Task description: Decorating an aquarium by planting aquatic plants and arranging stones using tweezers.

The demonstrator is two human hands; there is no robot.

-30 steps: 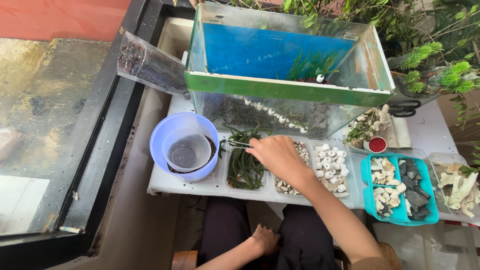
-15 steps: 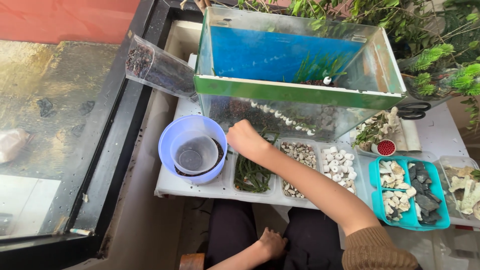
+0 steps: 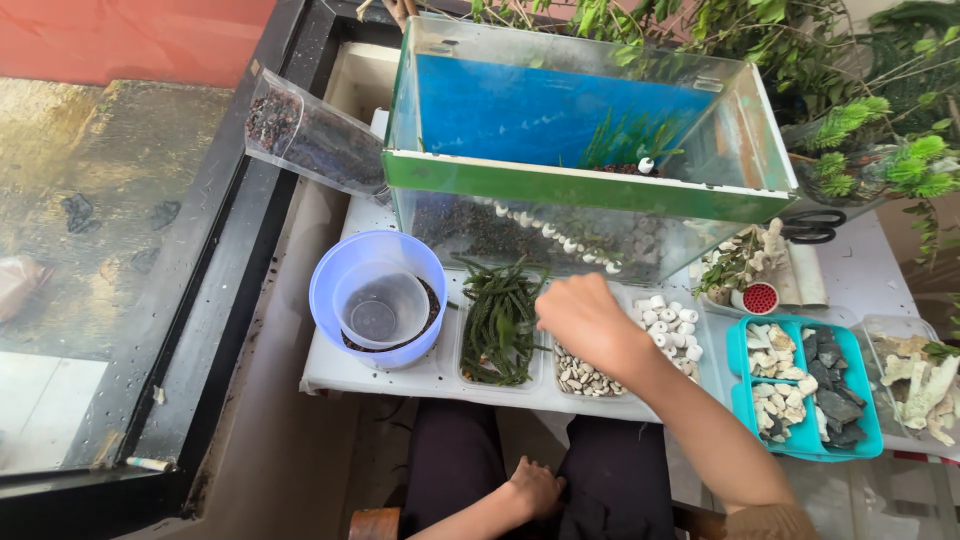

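My right hand [image 3: 588, 322] hangs over a clear tray of small mixed pebbles [image 3: 583, 379], fingers curled downward and hidden from view, so I cannot tell whether it holds anything. Left of it is a clear tray of green plant stems [image 3: 500, 322]; right of it is a tray of white ceramic rings [image 3: 672, 325]. My left hand [image 3: 535, 487] rests on my dark trouser leg below the table, holding nothing. Behind the trays stands a glass aquarium [image 3: 580, 185] with a green rim, blue back, dark gravel, a line of white stones and a few green plants.
A blue bowl [image 3: 335, 285] with dark gravel and a clear cup [image 3: 380, 305] sits at the white table's [image 3: 400, 375] left end. A bag of dark gravel [image 3: 310, 140] leans on the tank. At right are a teal stone tray [image 3: 805, 385], coral pieces [image 3: 920, 375] and scissors [image 3: 815, 227].
My right hand moved from the plant tray left toward the blue bowl, then right to the pebble tray. My left hand stayed on my lap.
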